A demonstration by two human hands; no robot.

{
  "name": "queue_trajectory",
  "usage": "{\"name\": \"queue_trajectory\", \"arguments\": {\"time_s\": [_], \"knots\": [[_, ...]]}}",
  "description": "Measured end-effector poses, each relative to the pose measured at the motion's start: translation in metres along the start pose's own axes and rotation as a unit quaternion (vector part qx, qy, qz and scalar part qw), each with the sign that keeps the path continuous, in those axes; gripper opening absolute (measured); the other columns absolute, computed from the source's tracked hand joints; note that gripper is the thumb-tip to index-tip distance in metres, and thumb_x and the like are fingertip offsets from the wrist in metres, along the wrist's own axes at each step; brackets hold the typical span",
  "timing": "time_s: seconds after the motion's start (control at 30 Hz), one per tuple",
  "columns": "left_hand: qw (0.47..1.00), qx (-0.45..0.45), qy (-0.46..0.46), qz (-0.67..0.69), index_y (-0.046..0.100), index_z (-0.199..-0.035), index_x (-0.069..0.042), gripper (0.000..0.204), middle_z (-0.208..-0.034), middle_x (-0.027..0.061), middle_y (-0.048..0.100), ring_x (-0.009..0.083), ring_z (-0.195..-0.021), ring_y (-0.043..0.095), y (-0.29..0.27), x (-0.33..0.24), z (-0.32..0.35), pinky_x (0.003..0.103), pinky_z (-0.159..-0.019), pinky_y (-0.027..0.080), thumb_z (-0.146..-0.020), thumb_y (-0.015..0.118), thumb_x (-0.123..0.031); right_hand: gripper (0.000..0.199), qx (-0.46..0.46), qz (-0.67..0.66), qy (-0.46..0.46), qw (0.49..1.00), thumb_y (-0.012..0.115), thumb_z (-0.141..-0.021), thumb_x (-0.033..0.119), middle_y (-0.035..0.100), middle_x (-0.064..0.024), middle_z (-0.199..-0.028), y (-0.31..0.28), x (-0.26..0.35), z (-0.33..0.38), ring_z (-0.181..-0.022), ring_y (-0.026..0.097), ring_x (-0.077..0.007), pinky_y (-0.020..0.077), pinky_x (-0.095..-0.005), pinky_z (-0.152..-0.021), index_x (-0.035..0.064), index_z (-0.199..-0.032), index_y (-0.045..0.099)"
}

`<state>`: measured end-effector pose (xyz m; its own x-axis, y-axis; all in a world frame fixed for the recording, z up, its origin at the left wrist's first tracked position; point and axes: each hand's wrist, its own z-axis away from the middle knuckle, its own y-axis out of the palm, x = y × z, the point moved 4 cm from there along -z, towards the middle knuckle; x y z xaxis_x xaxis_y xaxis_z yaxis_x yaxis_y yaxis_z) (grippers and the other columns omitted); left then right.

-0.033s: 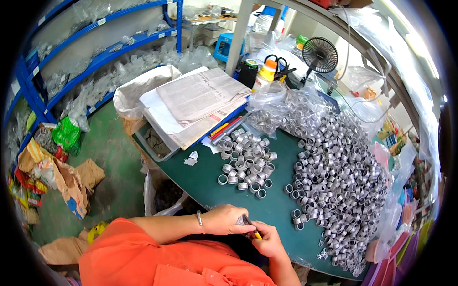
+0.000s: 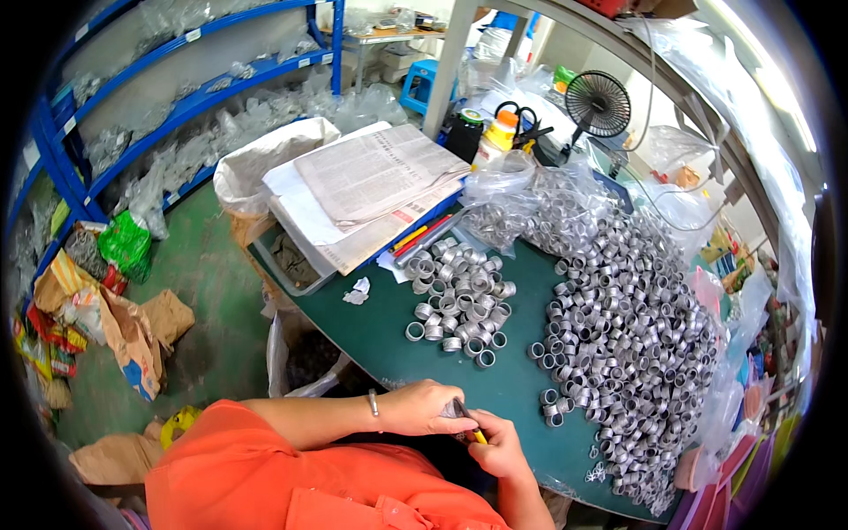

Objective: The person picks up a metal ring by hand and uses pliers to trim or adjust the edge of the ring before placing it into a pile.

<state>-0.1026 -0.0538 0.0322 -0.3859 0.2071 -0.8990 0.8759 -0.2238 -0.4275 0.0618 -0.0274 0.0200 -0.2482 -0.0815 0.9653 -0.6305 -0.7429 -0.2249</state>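
Note:
My left hand (image 2: 422, 409) and my right hand (image 2: 500, 447) meet at the near edge of the green table (image 2: 389, 344), just above my lap. The left hand's fingers pinch a small grey metal ring (image 2: 460, 410). My right hand grips a thin yellow-handled tool (image 2: 478, 436) whose tip is at the ring. A small heap of the same silver rings (image 2: 459, 299) lies in the middle of the table. A much larger heap of rings (image 2: 629, 331) spreads along the right side.
A clear plastic bag of rings (image 2: 511, 205) lies behind the heaps. Stacked newspapers (image 2: 378, 175) rest on a tray at the table's far left, with a small fan (image 2: 598, 102) and scissors (image 2: 523, 119) beyond. A white sack (image 2: 265, 159), blue shelving (image 2: 177, 106) and floor clutter are on the left.

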Motion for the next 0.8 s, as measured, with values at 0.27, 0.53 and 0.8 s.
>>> {"name": "queue_trajectory", "arguments": {"time_s": [0.27,0.53,0.8], "knots": [[0.996,0.028,-0.054,0.07,0.061,-0.079,0.003,0.052,-0.071,0.016,0.063,0.0248,-0.065,0.061,0.009,0.011,0.0,0.035,-0.06,0.046,-0.086,0.06,-0.049,0.059,-0.169,0.427,-0.127,0.879,0.06,-0.055,-0.001,0.051,-0.0067,-0.084,-0.001,0.033,0.01,-0.082,0.049,-0.0253,0.032,-0.0374,-0.075,0.0092,-0.112,0.063],[0.989,0.027,-0.1,0.101,0.062,-0.085,0.005,0.051,-0.073,0.0163,0.063,0.0221,-0.067,0.06,0.017,0.023,0.003,0.035,-0.062,0.047,-0.087,0.061,-0.047,0.054,-0.227,0.496,-0.119,0.83,0.06,-0.059,0.001,0.051,-0.0075,-0.086,0.012,0.027,0.013,-0.082,0.05,-0.0267,0.0333,-0.0378,-0.074,0.0084,-0.113,0.062],[0.987,-0.018,-0.117,0.106,0.062,-0.088,0.003,0.048,-0.069,0.0141,0.062,0.0208,-0.065,0.058,0.026,0.044,0.008,0.034,-0.061,0.047,-0.087,0.06,-0.045,0.052,-0.186,0.421,-0.159,0.873,0.053,-0.059,-0.007,0.053,-0.0112,-0.072,0.021,0.032,0.003,-0.068,0.052,-0.0332,0.044,-0.0399,-0.06,0.0065,-0.107,0.064]]}}
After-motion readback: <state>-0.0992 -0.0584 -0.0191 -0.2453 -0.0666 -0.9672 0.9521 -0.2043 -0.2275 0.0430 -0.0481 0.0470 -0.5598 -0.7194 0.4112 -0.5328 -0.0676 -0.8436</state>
